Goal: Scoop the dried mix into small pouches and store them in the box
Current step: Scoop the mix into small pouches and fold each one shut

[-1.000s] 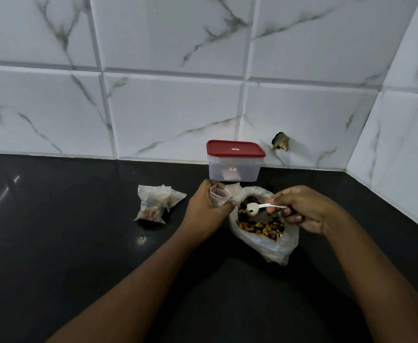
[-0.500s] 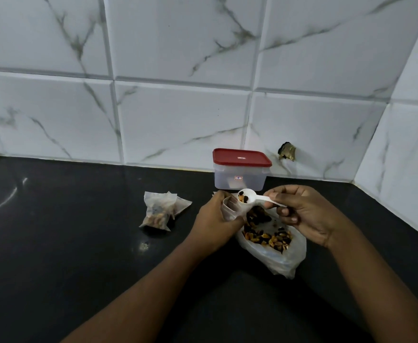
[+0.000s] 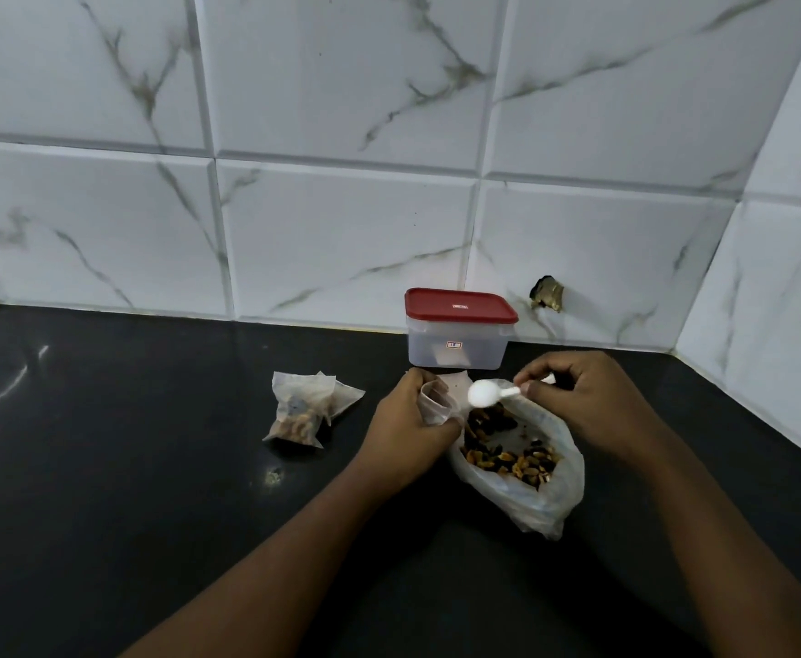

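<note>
the left hand (image 3: 408, 427) grips an open small pouch (image 3: 434, 403); just beside it the right hand (image 3: 579, 396) pinches a white spoon (image 3: 486, 392) above the bag of dried mix (image 3: 522, 467).

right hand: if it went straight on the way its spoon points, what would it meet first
Most likely the pouch held in the left hand: the spoon pinched by the right hand points left at its open mouth. Depth is unclear, so it might pass just over the rim.
</note>
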A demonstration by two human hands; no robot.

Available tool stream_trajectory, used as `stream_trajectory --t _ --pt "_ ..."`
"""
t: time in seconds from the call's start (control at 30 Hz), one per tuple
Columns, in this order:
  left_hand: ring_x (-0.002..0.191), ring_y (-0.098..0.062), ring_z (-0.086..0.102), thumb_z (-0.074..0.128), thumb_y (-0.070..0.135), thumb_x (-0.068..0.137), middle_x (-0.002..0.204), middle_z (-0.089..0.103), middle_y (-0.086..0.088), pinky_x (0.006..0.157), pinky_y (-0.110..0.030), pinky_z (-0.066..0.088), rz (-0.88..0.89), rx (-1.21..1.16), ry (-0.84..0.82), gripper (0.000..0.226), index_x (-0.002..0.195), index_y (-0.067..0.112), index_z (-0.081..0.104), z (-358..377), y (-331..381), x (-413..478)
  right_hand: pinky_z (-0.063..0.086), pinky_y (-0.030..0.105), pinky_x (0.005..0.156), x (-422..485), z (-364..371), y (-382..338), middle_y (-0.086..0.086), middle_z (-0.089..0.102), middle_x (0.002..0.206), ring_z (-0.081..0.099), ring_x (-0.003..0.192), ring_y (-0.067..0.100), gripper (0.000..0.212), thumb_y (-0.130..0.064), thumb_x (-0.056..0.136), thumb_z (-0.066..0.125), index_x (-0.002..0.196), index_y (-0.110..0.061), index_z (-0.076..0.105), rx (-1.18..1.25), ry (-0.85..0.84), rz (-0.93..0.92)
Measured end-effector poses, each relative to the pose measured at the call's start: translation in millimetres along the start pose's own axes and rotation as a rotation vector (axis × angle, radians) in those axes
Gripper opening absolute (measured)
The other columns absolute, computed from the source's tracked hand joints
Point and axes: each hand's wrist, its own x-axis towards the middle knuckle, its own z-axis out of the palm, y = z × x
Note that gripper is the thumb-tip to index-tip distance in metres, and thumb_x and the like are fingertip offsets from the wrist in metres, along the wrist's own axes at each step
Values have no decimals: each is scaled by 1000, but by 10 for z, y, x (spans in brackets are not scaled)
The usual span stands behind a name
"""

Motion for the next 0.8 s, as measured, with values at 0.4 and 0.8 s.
stream_trajectory --t 0.4,0.8 --pt "92 6 63 72 7 83 104 67 14 70 -4 45 -13 -15 27 38 113 25 59 -9 19 -7 44 13 63 2 40 41 -14 73 88 67 77 -2 16 -18 91 73 94 -31 81 -309 -265 82" --pt "97 1 63 72 7 84 107 66 13 70 -4 45 -9 -16 28 38 115 25 59 -19 30 -19 43 10 59 8 53 49 -14 72 88 66 75 -3 16 -17 94 68 95 -26 81 -334 -244 107"
